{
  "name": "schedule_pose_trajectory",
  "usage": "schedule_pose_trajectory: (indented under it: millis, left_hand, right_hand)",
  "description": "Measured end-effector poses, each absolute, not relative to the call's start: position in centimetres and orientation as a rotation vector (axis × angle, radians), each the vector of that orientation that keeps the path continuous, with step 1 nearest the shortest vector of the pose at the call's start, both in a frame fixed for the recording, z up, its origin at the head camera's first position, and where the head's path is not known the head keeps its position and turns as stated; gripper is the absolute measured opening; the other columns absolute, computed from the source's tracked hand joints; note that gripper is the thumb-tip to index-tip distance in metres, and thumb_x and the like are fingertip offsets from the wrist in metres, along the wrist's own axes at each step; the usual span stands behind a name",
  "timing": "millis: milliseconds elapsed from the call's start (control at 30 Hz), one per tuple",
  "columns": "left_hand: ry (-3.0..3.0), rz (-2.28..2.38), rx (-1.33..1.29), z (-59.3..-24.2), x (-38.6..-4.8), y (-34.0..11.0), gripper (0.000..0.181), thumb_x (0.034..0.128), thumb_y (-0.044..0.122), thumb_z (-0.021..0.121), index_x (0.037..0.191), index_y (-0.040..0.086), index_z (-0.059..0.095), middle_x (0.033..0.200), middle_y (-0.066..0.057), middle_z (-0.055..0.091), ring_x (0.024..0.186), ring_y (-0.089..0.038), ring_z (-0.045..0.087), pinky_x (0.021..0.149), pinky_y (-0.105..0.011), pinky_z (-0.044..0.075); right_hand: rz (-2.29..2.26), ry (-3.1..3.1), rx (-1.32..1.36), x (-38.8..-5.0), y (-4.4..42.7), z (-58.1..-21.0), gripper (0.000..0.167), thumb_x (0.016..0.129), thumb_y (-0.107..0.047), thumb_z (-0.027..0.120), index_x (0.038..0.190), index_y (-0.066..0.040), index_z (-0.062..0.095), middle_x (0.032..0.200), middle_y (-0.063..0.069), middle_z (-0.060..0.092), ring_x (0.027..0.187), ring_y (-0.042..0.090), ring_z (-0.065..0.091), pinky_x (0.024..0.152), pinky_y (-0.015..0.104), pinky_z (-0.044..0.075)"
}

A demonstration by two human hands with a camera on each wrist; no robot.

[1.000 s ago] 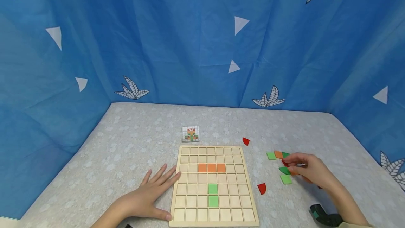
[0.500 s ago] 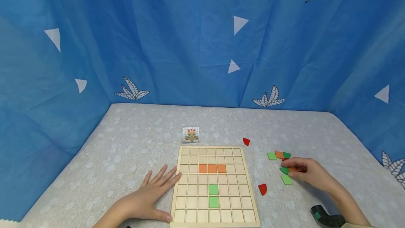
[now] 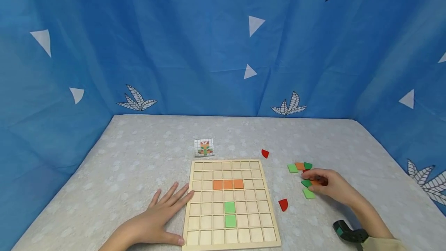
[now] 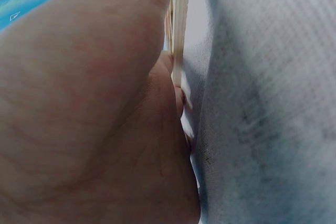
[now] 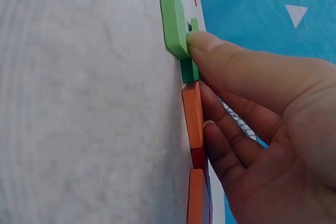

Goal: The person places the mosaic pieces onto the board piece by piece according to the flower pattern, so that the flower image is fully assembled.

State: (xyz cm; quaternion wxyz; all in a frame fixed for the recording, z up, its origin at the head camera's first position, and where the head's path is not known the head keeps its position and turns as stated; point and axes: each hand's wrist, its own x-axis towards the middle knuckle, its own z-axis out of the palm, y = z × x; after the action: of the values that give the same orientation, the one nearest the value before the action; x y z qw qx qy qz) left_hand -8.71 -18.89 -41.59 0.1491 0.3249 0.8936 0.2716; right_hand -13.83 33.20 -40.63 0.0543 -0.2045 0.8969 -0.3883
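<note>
A wooden grid board holds three orange squares in a row and two light green squares lower down. Spread flat at its left side, my left hand touches the rim with fingertips and thumb; its wrist view shows mostly palm beside the board's edge. My right hand is over the loose pieces, thumb and forefinger apart, the forefinger at a partly hidden red piece. In the right wrist view, the thumb of that hand is beside a light green piece, above an orange one.
A small pattern card lies behind the board. Red quarter-shaped pieces lie at the board's back right and right side. A light green square is among the loose pieces. Blue curtain surrounds the table.
The head view has shifted slightly, so the scene sits further left. My right hand has moved slightly over the pieces, uncovering the dark green one at the back. My left hand stays by the board.
</note>
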Motion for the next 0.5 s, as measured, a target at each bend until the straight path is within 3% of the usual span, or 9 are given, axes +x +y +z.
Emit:
schedule_pose_trajectory:
  millis: [500]
  left_hand:
    - [2.567, 0.814, 0.938, -41.32, -8.38, -18.89, 0.104, 0.0712, 0.062, 0.068, 0.151, 0.019, 0.018, 0.156, -0.005, 0.006, 0.139, -0.034, -0.006, 0.094, -0.069, -0.011]
  right_hand:
    - [-1.179, 2.740, -0.688, -13.84, 33.41, -40.60, 0.032, 0.083, -0.005, 0.070, 0.113, 0.003, 0.063, 0.101, 0.010, 0.064, 0.085, 0.010, 0.057, 0.066, 0.025, 0.049]
